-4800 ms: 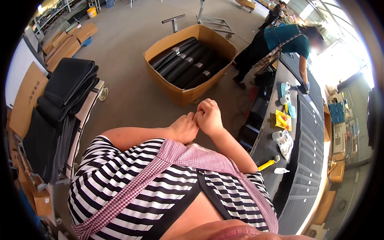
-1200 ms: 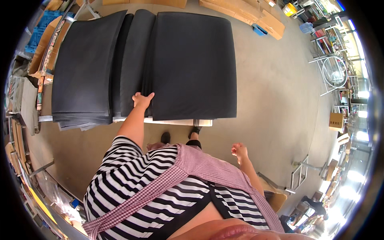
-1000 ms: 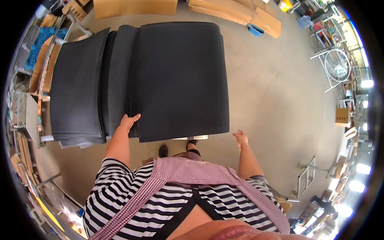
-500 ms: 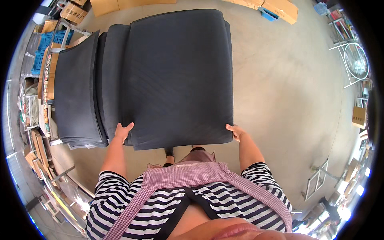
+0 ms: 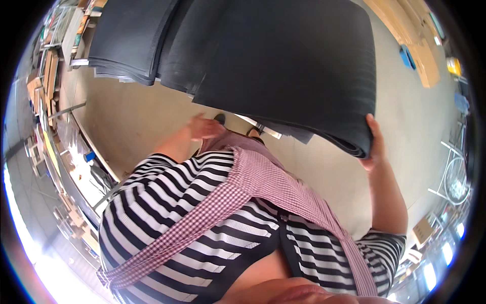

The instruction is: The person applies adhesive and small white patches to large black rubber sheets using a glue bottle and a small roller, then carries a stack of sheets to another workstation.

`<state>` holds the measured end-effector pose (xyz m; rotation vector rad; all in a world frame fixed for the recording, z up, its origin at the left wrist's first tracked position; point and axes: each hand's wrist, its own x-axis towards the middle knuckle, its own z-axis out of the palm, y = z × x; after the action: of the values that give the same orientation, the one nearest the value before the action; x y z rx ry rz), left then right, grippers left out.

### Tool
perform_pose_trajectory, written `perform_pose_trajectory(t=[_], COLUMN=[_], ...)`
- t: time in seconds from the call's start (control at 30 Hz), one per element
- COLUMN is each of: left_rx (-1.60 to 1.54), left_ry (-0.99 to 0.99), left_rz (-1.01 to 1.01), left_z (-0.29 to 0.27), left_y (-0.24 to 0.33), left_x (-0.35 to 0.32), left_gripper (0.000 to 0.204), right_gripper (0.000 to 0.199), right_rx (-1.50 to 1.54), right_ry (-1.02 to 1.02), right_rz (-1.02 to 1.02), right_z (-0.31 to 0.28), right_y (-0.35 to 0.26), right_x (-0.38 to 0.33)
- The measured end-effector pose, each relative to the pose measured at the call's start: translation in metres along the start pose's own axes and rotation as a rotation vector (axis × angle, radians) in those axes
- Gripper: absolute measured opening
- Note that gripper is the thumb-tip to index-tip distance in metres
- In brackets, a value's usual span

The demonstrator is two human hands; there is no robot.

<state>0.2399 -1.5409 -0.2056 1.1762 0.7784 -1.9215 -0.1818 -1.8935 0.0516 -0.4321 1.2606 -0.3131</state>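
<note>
A large, dark grey-black sheet (image 5: 298,55), perhaps rubber or foam, lies doubled over, with its rounded fold at the near right corner. My right hand (image 5: 373,144) grips that folded corner from the right side, thumb on the outer edge. My left hand (image 5: 205,127) is off the sheet, in front of the apron (image 5: 263,172), slightly blurred, its fingers stretched out and holding nothing visible. To the left lies a stack of similar dark sheets (image 5: 131,38), its layered edges toward me.
Below the sheets, a pale metal bar (image 5: 271,130) shows near my feet. Along the left stand a metal frame (image 5: 96,162) and cardboard pieces (image 5: 50,76). Cardboard (image 5: 428,66) and a blue bin (image 5: 406,57) lie at far right, with a white wire rack (image 5: 455,177) nearer.
My left hand has let go of the sheet's near left edge and drawn back toward my apron. My right hand now holds the corner, which is lifted and curled. The view has turned and shifted.
</note>
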Motion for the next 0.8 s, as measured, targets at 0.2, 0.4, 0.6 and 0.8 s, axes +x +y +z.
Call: perform_pose_trajectory(t=[0.2, 0.4, 0.6, 0.8], left_rx=[-0.098, -0.116, 0.007, 0.392], left_ry=[-0.128, -0.242, -0.324, -0.208], left_rz=[0.788, 0.943, 0.635, 0.372], left_z=[0.173, 0.184, 0.166, 0.148], left_y=[0.005, 0.058, 0.107, 0.185], left_x=[0.051, -0.017, -0.061, -0.045], left_gripper=[0.081, 0.085, 0.089, 0.109], right_gripper=[0.063, 0.064, 0.069, 0.092], right_rx=[-0.011, -0.029, 0.189, 0.155], right_ry=[0.067, -0.057, -0.148, 0.039], right_rz=[-0.091, -0.091, 0.107, 0.048], right_z=[0.044, -0.108, -0.159, -0.152], right_y=[-0.044, 0.087, 0.179, 0.19], right_x=[-0.021, 0.049, 0.148, 0.274])
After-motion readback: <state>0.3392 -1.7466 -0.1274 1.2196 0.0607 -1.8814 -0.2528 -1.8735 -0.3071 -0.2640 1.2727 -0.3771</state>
